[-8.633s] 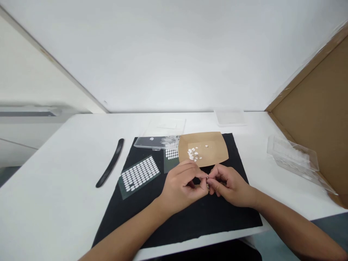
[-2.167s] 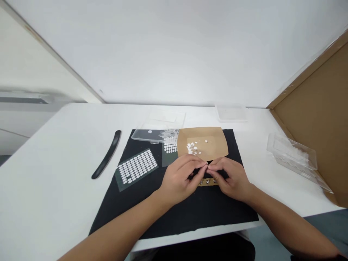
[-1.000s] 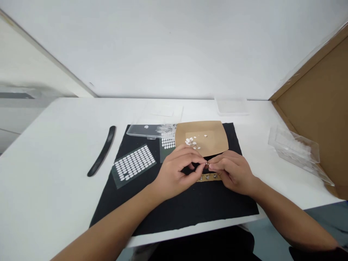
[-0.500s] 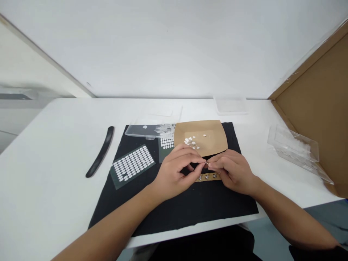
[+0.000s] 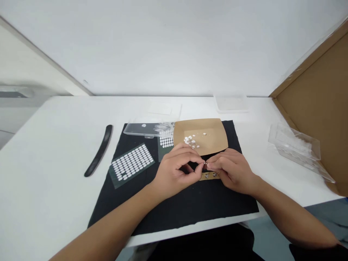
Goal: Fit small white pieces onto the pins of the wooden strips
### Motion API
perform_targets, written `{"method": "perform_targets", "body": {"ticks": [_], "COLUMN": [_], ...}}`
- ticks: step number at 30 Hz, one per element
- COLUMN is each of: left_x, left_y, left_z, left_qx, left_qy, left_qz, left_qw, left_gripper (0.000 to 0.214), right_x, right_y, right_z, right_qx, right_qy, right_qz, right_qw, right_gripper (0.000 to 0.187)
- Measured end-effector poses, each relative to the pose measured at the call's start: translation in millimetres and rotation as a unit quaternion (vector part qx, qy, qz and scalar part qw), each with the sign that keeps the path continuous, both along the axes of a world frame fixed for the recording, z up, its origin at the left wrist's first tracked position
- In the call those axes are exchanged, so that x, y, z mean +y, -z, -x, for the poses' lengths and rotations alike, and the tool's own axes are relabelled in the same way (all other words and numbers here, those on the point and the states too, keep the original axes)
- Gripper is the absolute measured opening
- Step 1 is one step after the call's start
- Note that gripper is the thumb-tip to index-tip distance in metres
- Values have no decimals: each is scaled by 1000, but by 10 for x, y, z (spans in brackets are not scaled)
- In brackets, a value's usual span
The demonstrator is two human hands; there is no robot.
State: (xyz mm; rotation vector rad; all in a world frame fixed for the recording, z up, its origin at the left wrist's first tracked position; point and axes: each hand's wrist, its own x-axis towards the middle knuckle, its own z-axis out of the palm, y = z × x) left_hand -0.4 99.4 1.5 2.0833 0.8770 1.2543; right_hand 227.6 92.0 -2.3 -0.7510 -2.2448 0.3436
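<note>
My left hand (image 5: 178, 169) is closed, its thumb and index finger pinching at a tiny shiny piece (image 5: 205, 163) above the black mat. From the other side my right hand (image 5: 231, 170) pinches at the same spot, fingertips almost touching those of the left. The piece is too small to make out its kind. Just below the fingertips lies a tan strip (image 5: 210, 176) with small silver metal pieces on it, its left end hidden by my left hand. Behind the hands stands a brown paper tray (image 5: 214, 139) holding loose white ovals (image 5: 189, 140).
On the black mat (image 5: 174, 214) lie a green card of white oval stickers (image 5: 132, 161) and another partly covered card (image 5: 166, 142). A clear plastic case (image 5: 141, 129) stands behind. A curved black strip (image 5: 99, 150) is left, clear boxes (image 5: 296, 145) and a cardboard box (image 5: 312, 90) right.
Both hands stay nearly in place, still pinching. My left fingers have dipped slightly and cover more of the tan strip's left end. The whole view has shifted a little.
</note>
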Motion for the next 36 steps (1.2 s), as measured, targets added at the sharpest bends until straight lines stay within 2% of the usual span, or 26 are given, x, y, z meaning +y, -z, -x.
{"method": "perform_targets", "body": {"ticks": [10,18,31,36], "left_x": [5,10,12,0], "left_y": [-5,-13,13,29], "left_z": [16,6,9,15], "left_qx": [-32,-55,-107,-134], "left_qy": [28,33,70,85], "left_qz": [108,136,217,262], "left_qw": [993,989,968,952], "left_gripper": [11,10,7,4], "right_x": [6,3,-8,-19], "right_y": [-18,-7,39,26], "right_z": [11,5,12,20], "right_qx": [8,9,69,94], "right_qy": [-10,-22,-34,-37], "right_qz": [-5,18,130,154], "right_qw": [1000,1000,989,983], "right_gripper": [13,11,5,4]}}
